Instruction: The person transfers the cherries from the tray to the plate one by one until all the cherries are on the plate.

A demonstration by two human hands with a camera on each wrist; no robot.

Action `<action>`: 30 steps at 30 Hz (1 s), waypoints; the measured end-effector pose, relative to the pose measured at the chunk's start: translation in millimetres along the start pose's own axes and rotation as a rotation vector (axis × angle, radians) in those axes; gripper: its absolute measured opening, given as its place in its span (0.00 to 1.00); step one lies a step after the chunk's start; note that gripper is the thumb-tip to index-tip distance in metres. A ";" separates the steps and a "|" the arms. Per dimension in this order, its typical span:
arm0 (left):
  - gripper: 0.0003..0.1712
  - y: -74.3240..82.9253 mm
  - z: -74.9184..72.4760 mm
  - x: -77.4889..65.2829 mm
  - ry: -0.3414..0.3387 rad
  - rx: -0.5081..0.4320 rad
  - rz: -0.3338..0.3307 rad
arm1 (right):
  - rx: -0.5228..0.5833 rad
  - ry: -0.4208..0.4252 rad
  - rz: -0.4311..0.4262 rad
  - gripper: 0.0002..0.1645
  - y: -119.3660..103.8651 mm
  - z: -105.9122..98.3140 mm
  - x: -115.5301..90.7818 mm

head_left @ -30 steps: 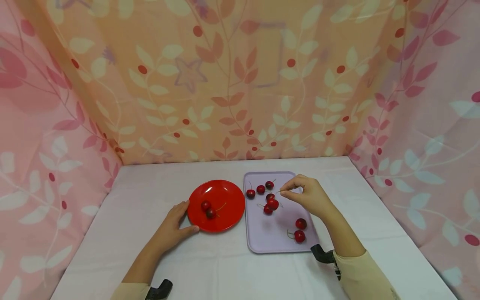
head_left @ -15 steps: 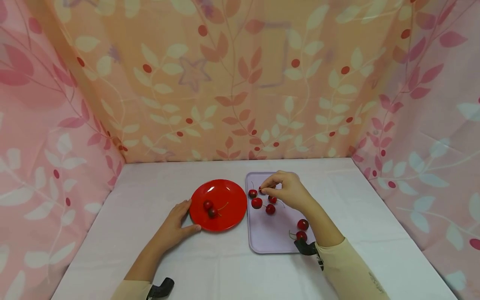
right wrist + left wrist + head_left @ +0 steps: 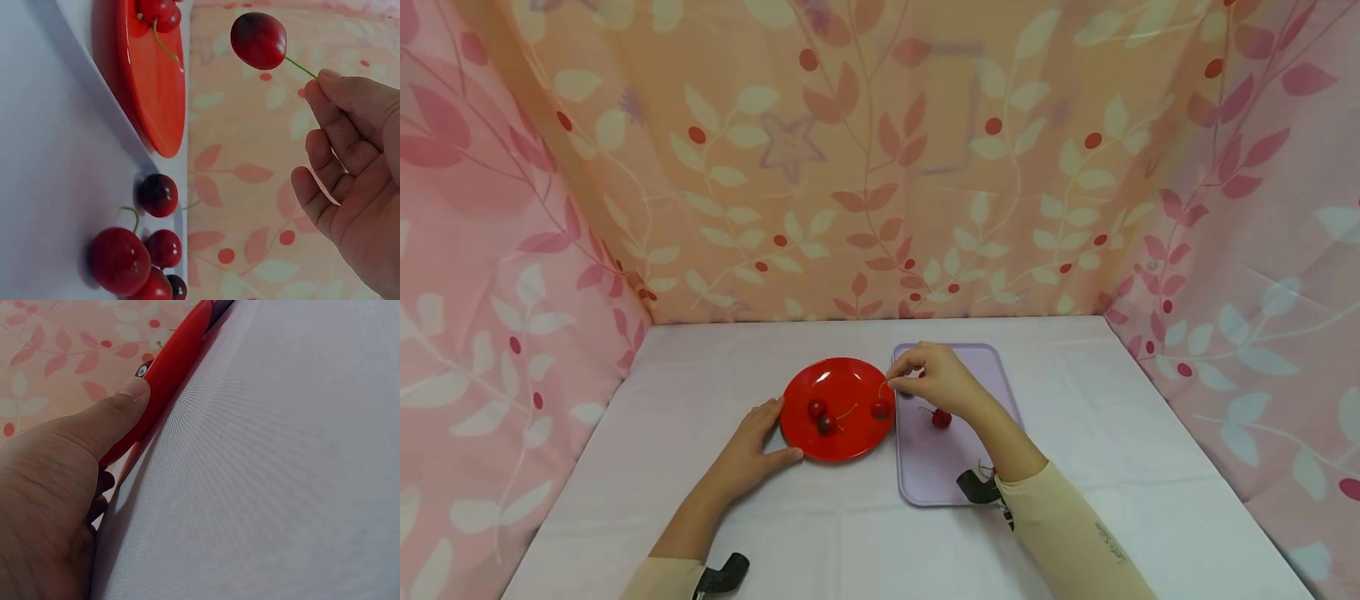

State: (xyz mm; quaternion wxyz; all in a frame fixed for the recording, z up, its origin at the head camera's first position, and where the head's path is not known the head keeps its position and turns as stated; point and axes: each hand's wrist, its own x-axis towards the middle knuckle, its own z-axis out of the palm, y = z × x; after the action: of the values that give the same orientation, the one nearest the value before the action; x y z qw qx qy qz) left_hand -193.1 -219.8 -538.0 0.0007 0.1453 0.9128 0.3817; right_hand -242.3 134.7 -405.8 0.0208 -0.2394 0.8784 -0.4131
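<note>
My right hand (image 3: 936, 379) pinches a thin green stem between thumb and index finger. From that stem hangs a dark red cherry (image 3: 259, 41), which overlaps the right part of the red plate (image 3: 842, 379) in the head view. Two more cherries (image 3: 817, 408) lie on the plate, left of its middle. My left hand (image 3: 748, 446) holds the plate's left rim, its thumb (image 3: 128, 403) along the near edge. Several cherries (image 3: 120, 261) sit on the lilac tray (image 3: 925, 479) below my right hand, which hides most of them from the head camera.
The tray stands right beside the plate on a white-clothed table (image 3: 820, 533). Flowered curtains (image 3: 865, 167) rise along the back and both sides. Near the tray's front edge, the right wrist's black camera mount (image 3: 979, 487) covers part of a cherry.
My right hand has moved left from over the tray, bringing the cherry by its stem to the plate's right side. The left hand keeps its place at the plate.
</note>
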 end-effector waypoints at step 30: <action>0.61 -0.5 0.2 0.9 -0.003 0.008 -0.011 | -0.046 -0.156 0.019 0.04 14.4 58.9 38.4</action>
State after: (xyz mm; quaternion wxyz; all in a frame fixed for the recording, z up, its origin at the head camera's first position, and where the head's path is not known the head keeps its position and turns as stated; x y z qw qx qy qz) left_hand -194.1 -219.7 -538.4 0.0033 0.1407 0.9152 0.3776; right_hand -268.3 83.6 -448.9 0.0876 -0.2628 0.8857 -0.3726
